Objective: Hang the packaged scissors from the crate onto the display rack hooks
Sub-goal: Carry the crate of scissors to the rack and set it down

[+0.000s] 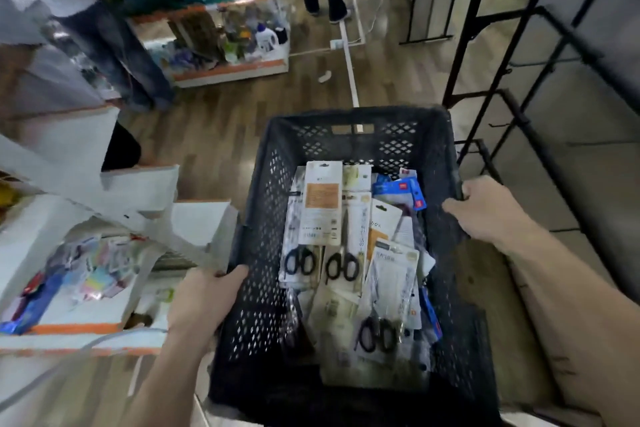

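- The left hand (204, 298) grasps the left rim of the crate (353, 114), and the right hand (488, 211) grasps the right rim. The fingers of both hands are curled over the edge.
- The packaged scissors (332, 236) lie inside the crate in a loose pile. Several packs lie face up and show black handles.
- The display rack (519, 121) stands just beside the right side of the crate. Its hooks are thin, and most of them are hard to make out.
- I judge the step in hand is to place the crate near the rack, because no pack is in a hand yet.
- To do it well, hold the crate level with both hands so that the pile does not slide to one side.
- Set it down to the left of the rack, near enough that one hand can reach both the crate and the hooks.
- I cannot tell whether the bottom of the crate rests on something, so release the rims only when it is steady.
- A low shelf (79, 281) with colourful goods stands to the left of the crate. Take care not to knock it.
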Motion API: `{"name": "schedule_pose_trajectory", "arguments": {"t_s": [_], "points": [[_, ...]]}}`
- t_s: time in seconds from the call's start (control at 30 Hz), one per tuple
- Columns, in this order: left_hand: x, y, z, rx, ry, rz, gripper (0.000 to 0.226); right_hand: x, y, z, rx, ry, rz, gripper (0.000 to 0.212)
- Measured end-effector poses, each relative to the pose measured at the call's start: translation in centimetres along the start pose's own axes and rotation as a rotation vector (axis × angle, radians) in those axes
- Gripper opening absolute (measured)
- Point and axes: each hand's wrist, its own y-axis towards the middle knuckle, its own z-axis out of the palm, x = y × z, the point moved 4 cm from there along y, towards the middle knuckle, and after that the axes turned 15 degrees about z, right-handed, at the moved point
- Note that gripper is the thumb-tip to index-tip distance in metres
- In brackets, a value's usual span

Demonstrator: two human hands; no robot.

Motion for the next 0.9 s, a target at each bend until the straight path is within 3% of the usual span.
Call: {"name": "schedule_pose_trajectory", "arguments": {"t_s": [0.3, 0.5, 0.77, 0.9], "points": [[-8.6, 20.7, 3.3, 0.219, -0.044, 0.179, 0.046, 6.1, 12.7, -2.1, -0.162, 0.085, 0.259, 0.048], [-12.2, 30.7, 7.6, 0.302, -0.087, 0.161, 0.043, 7.2, 22.8, 0.4, -0.13, 0.147, 0.403, 0.03], [-9.3, 41.3, 26.6, 0.462, 0.034, -0.004, 0.042, 0.2, 41.4, 13.9, 0.028, 0.074, 0.559, 0.024], [-5.5, 44.5, 38.0, 0.507, 0.069, -0.092, 0.049, -6.6, 49.8, 22.3, 0.088, 0.05, 0.64, 0.046]]}}
